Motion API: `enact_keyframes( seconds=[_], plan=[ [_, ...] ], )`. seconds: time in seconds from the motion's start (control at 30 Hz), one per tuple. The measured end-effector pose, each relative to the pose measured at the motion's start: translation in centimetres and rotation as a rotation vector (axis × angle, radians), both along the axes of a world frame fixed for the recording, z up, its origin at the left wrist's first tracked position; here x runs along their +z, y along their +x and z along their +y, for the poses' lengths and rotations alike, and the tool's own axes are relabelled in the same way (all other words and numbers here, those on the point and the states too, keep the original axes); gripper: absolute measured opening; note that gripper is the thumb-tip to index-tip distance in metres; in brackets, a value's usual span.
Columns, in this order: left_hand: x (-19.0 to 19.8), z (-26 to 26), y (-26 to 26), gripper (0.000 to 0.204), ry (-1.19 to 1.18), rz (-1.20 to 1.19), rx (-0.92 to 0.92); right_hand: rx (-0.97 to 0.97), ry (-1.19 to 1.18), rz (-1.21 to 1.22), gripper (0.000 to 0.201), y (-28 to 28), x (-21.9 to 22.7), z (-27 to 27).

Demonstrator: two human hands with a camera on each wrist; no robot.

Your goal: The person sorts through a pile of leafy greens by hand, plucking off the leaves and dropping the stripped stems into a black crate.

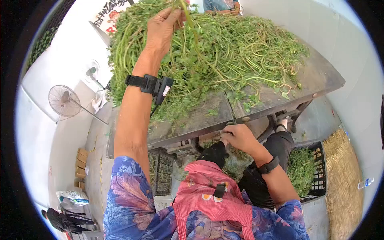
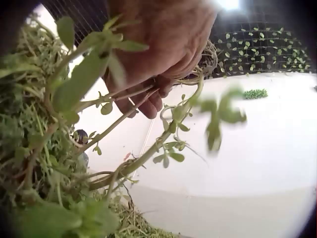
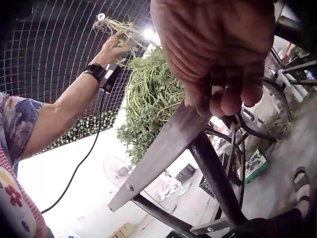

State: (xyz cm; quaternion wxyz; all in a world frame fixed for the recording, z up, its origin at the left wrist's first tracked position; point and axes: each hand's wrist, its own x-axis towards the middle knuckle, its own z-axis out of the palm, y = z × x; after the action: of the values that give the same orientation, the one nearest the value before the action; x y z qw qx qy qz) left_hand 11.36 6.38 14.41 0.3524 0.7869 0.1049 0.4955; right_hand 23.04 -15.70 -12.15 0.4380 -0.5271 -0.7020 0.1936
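My left hand (image 1: 163,30) is raised over the far left part of a big heap of leafy greens (image 1: 224,56). It pinches several long green stems (image 2: 141,159) that trail from the fingers with small oval leaves; a root-like tangle (image 2: 210,57) shows beside the hand. Low at the front edge of the dark table (image 1: 280,96) is my right hand (image 1: 243,138). Its fingers (image 3: 230,101) are curled and overlap the table edge in the right wrist view; I cannot tell whether they hold anything.
Below the table stand a black crate (image 1: 164,170) on the left and another black crate (image 1: 322,168) of greens on the right. A straw-coloured mat (image 1: 342,168) lies farther right. Standing fans (image 1: 64,101) are on the left. Another person's sandalled foot (image 1: 281,125) shows under the table.
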Motion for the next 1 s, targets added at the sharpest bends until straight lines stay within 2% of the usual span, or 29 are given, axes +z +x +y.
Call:
enact_keyframes(
  seconds=[0.1,0.17,0.2,0.23,0.27,0.3,0.37,0.4,0.43,0.5,0.53,0.6,0.63,0.7,0.73,0.8,0.83,0.9,0.93,0.97,1.0],
  plan=[
    [2.5,-1.2,-1.3,0.026,0.016,-0.097,0.011,-0.007,0.016,0.002,0.017,0.1,0.5,0.0],
    [3.0,-2.0,-1.7,0.025,-0.127,-0.222,0.016,-0.066,-0.122,0.145,0.015,0.1,1.0,-0.3],
    [3.4,-2.2,-1.9,0.022,-0.177,-0.257,0.053,-0.064,-0.122,0.143,0.015,0.0,1.2,-0.3],
    [4.1,-1.2,-2.4,0.022,-0.185,-0.256,0.056,-0.104,-0.038,0.117,0.015,0.1,1.2,-0.1],
    [5.2,1.1,-3.3,0.022,-0.205,-0.355,0.011,-0.146,0.035,0.096,0.016,0.0,0.9,-0.2],
    [5.0,2.4,-4.0,0.021,-0.235,-0.450,-0.032,-0.148,0.005,0.107,0.016,0.0,0.8,-0.2],
    [5.0,-0.3,-4.5,0.021,-0.374,-0.518,-0.010,-0.131,-0.061,0.238,0.021,0.1,0.8,0.0],
    [2.6,-1.9,-6.5,0.023,-0.357,-0.451,-0.621,-0.140,-0.084,0.244,0.021,0.0,1.3,-0.3],
    [2.6,-0.2,-7.2,0.023,-0.378,-0.451,-0.622,-0.157,-0.148,0.278,0.018,-0.1,2.4,-0.7],
    [3.8,4.0,-7.7,0.024,-0.416,-0.514,-0.037,-0.177,-0.210,0.304,0.016,0.4,3.1,-0.6],
    [3.5,-4.3,-8.1,0.024,-0.637,-0.369,-0.506,-0.245,-0.104,0.309,0.017,0.8,3.1,-0.3],
    [3.9,-1.8,-9.3,0.023,-0.615,-0.370,-0.494,-0.340,0.060,0.256,0.018,2.4,3.4,0.5],
    [4.4,0.4,-10.5,0.022,-0.586,-0.365,-0.482,-0.387,0.041,0.183,0.019,3.6,4.1,1.1],
    [5.8,4.8,-13.2,0.020,-0.520,-0.355,-0.457,-0.308,-0.352,0.306,0.020,5.5,6.7,2.2],
    [6.3,6.3,-14.3,0.020,-0.484,-0.350,-0.444,-0.304,-0.359,0.305,0.020,6.8,6.3,3.6],
    [6.5,6.1,-14.7,0.022,-0.464,-0.368,-0.473,-0.501,0.102,-0.164,0.022,8.6,5.0,5.8],
    [6.2,5.1,-14.3,0.022,-0.463,-0.372,-0.466,-0.494,0.102,-0.166,0.022,8.5,5.0,6.2],
    [5.1,3.0,-13.9,0.022,-0.518,-0.400,-0.534,-0.474,0.255,0.215,0.026,8.2,5.2,6.5],
    [4.6,2.5,-14.0,0.022,-0.527,-0.402,-0.528,-0.464,0.109,0.290,0.028,7.2,6.5,5.3],
    [4.2,1.9,-13.8,0.023,-0.639,-0.379,-0.609,-0.466,0.100,0.289,0.028,6.7,6.7,5.0],
    [3.9,1.5,-13.5,0.024,-0.749,-0.353,-0.694,-0.404,0.028,0.464,0.027,6.4,6.8,4.8]
  ],
)
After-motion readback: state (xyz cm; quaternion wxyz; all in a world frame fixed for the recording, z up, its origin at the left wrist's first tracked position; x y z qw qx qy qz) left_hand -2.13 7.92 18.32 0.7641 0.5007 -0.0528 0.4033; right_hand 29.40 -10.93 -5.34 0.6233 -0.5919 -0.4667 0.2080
